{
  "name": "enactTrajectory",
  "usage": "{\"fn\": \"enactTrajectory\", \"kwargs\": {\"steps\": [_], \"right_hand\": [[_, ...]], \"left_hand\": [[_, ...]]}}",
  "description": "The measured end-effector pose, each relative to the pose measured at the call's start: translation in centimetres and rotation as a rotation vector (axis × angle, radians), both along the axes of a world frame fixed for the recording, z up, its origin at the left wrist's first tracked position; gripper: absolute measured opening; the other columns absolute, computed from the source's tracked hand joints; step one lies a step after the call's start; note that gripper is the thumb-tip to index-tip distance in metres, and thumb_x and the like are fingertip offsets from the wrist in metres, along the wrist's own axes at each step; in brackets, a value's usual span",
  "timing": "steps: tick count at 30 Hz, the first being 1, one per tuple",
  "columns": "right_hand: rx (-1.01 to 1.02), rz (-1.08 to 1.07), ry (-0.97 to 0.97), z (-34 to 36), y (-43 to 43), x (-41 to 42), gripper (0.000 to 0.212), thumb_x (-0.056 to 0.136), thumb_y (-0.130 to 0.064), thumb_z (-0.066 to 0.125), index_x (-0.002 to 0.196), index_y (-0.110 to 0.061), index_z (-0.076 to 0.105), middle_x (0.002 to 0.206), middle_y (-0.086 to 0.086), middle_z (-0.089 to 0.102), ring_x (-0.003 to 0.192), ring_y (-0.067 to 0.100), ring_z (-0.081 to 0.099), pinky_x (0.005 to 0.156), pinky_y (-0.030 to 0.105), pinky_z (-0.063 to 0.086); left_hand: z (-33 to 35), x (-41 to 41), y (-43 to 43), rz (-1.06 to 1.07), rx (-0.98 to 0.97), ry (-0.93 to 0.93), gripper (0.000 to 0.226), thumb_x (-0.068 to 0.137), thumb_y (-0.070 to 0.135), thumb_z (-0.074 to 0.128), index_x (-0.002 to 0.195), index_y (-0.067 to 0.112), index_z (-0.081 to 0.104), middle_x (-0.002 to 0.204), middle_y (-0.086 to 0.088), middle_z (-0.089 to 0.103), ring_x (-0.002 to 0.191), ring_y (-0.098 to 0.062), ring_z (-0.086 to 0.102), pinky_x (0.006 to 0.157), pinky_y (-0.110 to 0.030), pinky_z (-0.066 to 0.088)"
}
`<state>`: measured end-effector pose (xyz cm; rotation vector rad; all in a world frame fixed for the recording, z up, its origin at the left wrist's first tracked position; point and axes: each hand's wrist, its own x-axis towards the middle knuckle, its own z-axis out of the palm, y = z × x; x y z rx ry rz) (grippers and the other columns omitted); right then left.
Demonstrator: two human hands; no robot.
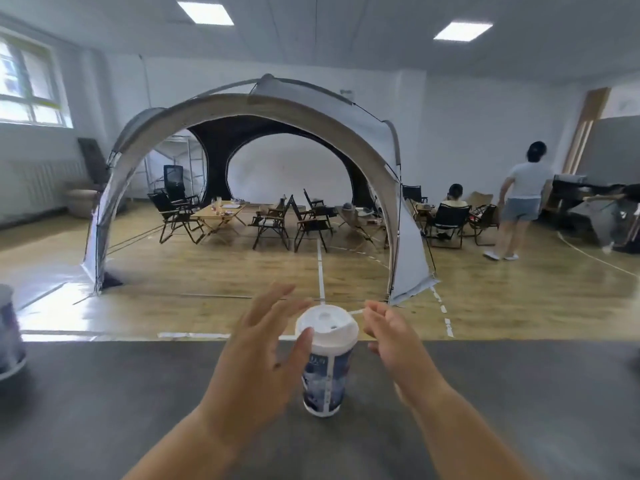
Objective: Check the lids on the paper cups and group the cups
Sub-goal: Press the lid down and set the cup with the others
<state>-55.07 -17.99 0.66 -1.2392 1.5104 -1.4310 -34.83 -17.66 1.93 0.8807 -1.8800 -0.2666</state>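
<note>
a: where's the paper cup (325,375) right now?

b: upright on the dark grey table (519,393), near the middle and a little back from its far edge. white dome lid (327,329) on top, blue and white print down the wall.

a: how do you reckon it handles?

b: light, i'd guess, though i can't tell whether it's full. thin paper wall, so it will dent if squeezed. the lid is stiffer plastic and looks seated evenly all round, but only a press on the rim would prove it. best hold is low to mid wall with one hand, while the other pushes down around the lid's edge.

a: and the hands?

b: the left hand (258,355) is just beside the cup, fingers spread and loosely curved, thumb tip close against the lid's rim or touching it; i can't say which. it grips nothing. the right hand (393,336) is apart on the other side, fingers half curled and near together, also empty. both forearms reach in from below, palms turned toward each other with the cup between.

a: anything else nearby?

b: a second cup (8,341) at the table's left edge, well apart, so the grouping isn't done. beyond the table there's a tent (242,109) and folding chairs on a wooden floor.
</note>
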Motion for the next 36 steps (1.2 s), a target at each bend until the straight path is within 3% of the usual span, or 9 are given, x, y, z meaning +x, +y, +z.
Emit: {"fn": "enactTrajectory", "kwargs": {"steps": [4,6,8,10,15,22,27,30,36], "right_hand": [[0.006,-0.015,-0.041,-0.1,-0.8,3.5,0.026,0.101,-0.039,0.045,0.12,-0.024,0.057,0.111,-0.008,0.064,0.1,0.003,0.059,0.076,0.019,0.046],[-0.001,-0.051,-0.013,-0.4,-1.1,4.0,0.032,0.101,-0.042,0.044,0.121,-0.024,0.059,0.112,-0.008,0.066,0.102,0.003,0.06,0.081,0.022,0.047],[-0.01,-0.071,-0.022,-0.7,-1.1,4.1,0.035,0.1,-0.044,0.043,0.122,-0.023,0.06,0.114,-0.005,0.068,0.102,0.006,0.064,0.081,0.024,0.049],[-0.022,-0.09,-0.031,-0.9,-0.9,3.8,0.035,0.1,-0.043,0.043,0.121,-0.021,0.061,0.11,-0.004,0.07,0.097,0.005,0.067,0.075,0.02,0.049],[-0.055,-0.152,-0.103,-1.1,0.6,1.8,0.026,0.1,-0.035,0.047,0.113,-0.019,0.063,0.103,-0.001,0.072,0.088,0.006,0.069,0.064,0.015,0.049],[0.03,-0.114,-0.188,-0.6,0.5,-0.4,0.034,0.099,-0.043,0.048,0.107,-0.018,0.069,0.104,0.002,0.074,0.1,0.017,0.068,0.09,0.037,0.052],[0.2,-0.048,-0.343,1.7,-1.8,-1.5,0.015,0.091,-0.012,0.06,0.094,-0.004,0.073,0.102,0.018,0.071,0.09,0.026,0.067,0.087,0.04,0.052],[0.273,0.025,-0.382,1.7,-2.3,-1.3,0.023,0.089,-0.009,0.06,0.074,-0.005,0.078,0.091,0.018,0.073,0.081,0.027,0.068,0.087,0.042,0.051],[0.193,-0.025,-0.418,0.4,-1.6,-1.2,0.023,0.088,-0.018,0.061,0.094,-0.002,0.077,0.102,0.016,0.074,0.094,0.029,0.068,0.084,0.041,0.051]], "left_hand": [[-1.8,1.4,-2.4,-0.088,0.252,0.106,0.028,0.093,0.052,0.049,0.12,0.051,0.042,0.128,0.04,0.033,0.117,0.031,0.029,0.104,-0.017,0.037],[-2.0,0.1,-2.6,-0.226,0.52,0.219,0.035,0.095,0.042,0.045,0.129,0.044,0.036,0.118,0.035,0.041,0.093,0.039,0.038,0.084,-0.002,0.039],[-2.6,-1.5,-2.9,-0.349,0.703,0.314,0.035,0.1,0.037,0.039,0.135,0.038,0.036,0.114,0.031,0.049,0.087,0.035,0.046,0.074,0.003,0.037],[-3.4,-3.2,-3.2,-0.401,0.772,0.377,0.034,0.101,0.041,0.035,0.135,0.04,0.039,0.124,0.02,0.056,0.1,0.02,0.053,0.086,-0.006,0.041],[-4.3,-6.4,-2.5,-0.435,0.763,0.473,0.025,0.102,0.036,0.035,0.11,0.048,0.055,0.104,0.021,0.068,0.097,0.004,0.064,0.082,-0.016,0.049],[-5.0,-8.3,-2.8,-0.374,0.725,0.604,0.027,0.102,0.033,0.035,0.102,0.044,0.06,0.093,0.024,0.07,0.088,0.007,0.065,0.069,-0.009,0.048],[-5.7,-9.0,-2.7,-0.337,0.665,0.63,0.031,0.102,0.032,0.03,0.107,0.036,0.06,0.093,0.021,0.07,0.091,0.003,0.065,0.069,-0.008,0.047],[-5.8,-9.4,-2.7,-0.323,0.638,0.638,0.031,0.101,0.035,0.03,0.107,0.035,0.06,0.093,0.018,0.07,0.09,0.002,0.065,0.07,-0.009,0.047],[-5.7,-9.6,-2.4,-0.285,0.622,0.629,0.031,0.102,0.034,0.029,0.099,0.043,0.059,0.092,0.023,0.068,0.088,0.005,0.064,0.073,-0.01,0.047]]}}
